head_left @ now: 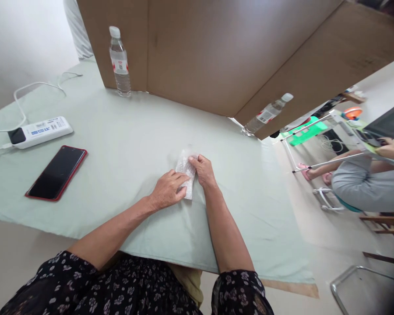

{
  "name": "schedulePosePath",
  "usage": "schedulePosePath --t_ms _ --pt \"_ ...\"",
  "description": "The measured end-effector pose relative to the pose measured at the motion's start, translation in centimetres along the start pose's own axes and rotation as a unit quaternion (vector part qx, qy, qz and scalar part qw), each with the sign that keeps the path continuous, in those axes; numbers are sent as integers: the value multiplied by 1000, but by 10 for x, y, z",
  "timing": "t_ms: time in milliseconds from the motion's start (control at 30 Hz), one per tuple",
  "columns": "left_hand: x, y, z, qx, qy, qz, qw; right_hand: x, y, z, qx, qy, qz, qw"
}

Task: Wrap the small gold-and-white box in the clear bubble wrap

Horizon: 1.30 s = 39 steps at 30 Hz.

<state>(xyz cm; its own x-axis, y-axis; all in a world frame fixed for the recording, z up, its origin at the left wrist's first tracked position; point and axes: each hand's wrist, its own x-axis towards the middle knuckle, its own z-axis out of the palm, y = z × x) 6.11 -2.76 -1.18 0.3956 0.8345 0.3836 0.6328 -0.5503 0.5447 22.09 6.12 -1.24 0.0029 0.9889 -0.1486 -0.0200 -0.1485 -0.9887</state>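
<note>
A narrow, folded piece of clear bubble wrap (183,165) lies near the middle of the cloth-covered table. From its left side, my left hand (169,189) grips the lower half, fingers across it and thumb lower down. My right hand (202,169) pinches the upper right edge, the thumb on top and the other fingers curled at the side. Whether anything is wrapped inside cannot be made out.
Tall cardboard panels (190,57) stand along the back, with water bottles (120,65) (265,116) against them. On the left lie a phone (56,173) and a white power strip (41,131) with cables. A seated person (364,181) is beyond the table's right edge.
</note>
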Motion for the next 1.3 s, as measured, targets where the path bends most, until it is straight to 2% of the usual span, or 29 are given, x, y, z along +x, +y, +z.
schedulePosePath --t_ms 100,300,400,533,633,833,1033,1167,1300 --pt "0 -1 1 -20 1 -15 1000 -7 -3 2 2 14 -37 999" --pt "-1 -3 2 -41 5 -34 999 -42 -17 1 -57 -10 -119 991" --pt "-2 -2 3 -38 38 -54 997 -62 -20 0 -120 -3 -145 982" --pt "-2 -3 5 -36 82 -134 987 -84 -17 0 -173 -1 -156 973" --pt "-2 -7 6 -78 84 -132 985 -98 -12 0 -215 -10 -170 962" --pt "0 -15 2 -146 -2 -82 986 -113 6 -8 -265 -28 -275 924" --pt "1 -18 -4 -137 -45 -78 987 -114 23 -9 -300 -4 -369 880" --pt "2 -24 -11 -140 -84 -52 985 -113 30 -6 -311 2 -384 869" --pt "1 -30 -21 -132 -147 -6 980 -114 34 -7 -319 -4 -383 867"
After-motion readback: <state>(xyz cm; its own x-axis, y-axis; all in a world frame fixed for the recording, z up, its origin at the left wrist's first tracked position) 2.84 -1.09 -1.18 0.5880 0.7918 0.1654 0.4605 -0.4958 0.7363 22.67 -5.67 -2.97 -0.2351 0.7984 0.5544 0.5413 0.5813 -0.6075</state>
